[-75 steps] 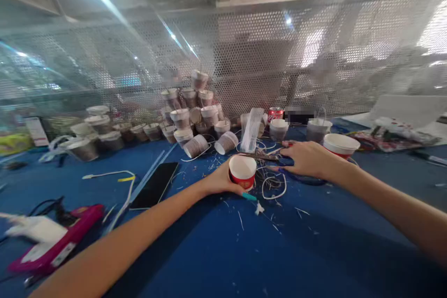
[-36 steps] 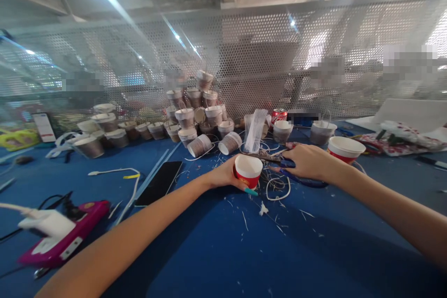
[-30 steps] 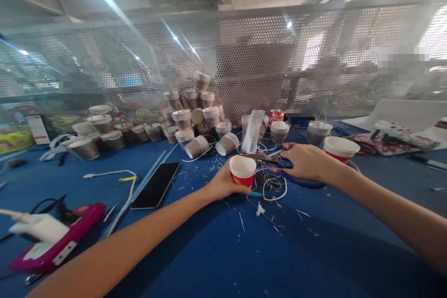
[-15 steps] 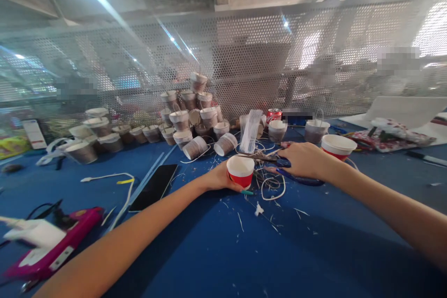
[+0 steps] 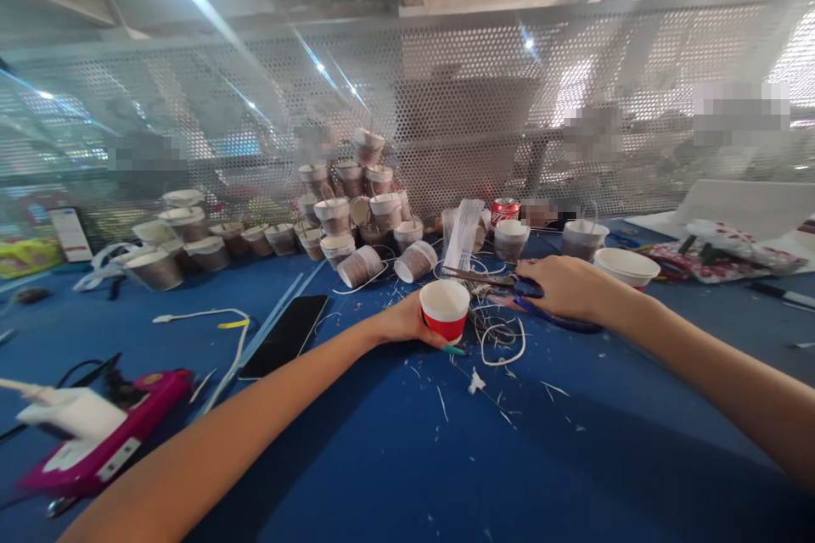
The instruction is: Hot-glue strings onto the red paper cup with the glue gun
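Wrapped round a red and white paper cup (image 5: 444, 316) is my left hand (image 5: 407, 321), its thumb across the front near the base. The cup stands upright, mouth up. My right hand (image 5: 564, 287) grips dark-handled scissors (image 5: 490, 277), whose blades point left just behind the cup's rim. Beneath and right of the blades lie tangled cords (image 5: 493, 329) and a white cord loop (image 5: 523, 348). Behind the blades stands a bundle of clear plastic strips (image 5: 463, 237). Another white cup (image 5: 627, 263) is partly hidden behind my right wrist.
Stacked twine-wrapped cups (image 5: 334, 216) fill the back centre, more stand at the left. A black phone (image 5: 286, 335) lies left of the cup, beyond a magenta power strip (image 5: 120, 458). A red can (image 5: 506, 209) stands behind. Scraps litter the blue table (image 5: 395, 458).
The view has shifted slightly, moving most things a little to the right. The scissor blades appear more spread apart. My left hand keeps its hold on the cup.
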### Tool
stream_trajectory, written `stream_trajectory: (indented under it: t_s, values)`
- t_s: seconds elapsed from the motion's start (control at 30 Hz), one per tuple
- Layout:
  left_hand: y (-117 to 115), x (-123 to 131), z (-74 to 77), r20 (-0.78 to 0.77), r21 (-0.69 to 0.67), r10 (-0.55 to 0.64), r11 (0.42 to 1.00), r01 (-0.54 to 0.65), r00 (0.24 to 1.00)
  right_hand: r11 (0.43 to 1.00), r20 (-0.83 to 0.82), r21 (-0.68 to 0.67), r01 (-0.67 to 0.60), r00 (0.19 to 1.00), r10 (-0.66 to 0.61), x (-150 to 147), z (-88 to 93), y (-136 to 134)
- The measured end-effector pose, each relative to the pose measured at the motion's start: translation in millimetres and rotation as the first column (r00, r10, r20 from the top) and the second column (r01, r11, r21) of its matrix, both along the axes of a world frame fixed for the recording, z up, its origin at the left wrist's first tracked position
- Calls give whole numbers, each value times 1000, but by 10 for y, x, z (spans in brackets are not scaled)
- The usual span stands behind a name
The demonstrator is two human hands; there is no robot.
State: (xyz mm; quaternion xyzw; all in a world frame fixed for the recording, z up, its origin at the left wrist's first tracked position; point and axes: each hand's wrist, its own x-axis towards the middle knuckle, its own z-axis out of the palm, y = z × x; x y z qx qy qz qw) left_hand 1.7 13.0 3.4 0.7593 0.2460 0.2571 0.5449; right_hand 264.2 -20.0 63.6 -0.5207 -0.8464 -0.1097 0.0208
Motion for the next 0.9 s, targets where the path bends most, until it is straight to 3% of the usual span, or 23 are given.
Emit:
stream_trajectory:
  t_s: [0.57,0.9]
  values:
    - [-8,9,-28,25,15,-12,1000,12,1000,994,43,-54,91,995,-88,-146,63,-156]
    - [0,-2,-35,16,8,-14,1000,13,1000,998,55,-43,53,997,-50,-126,25,-117]
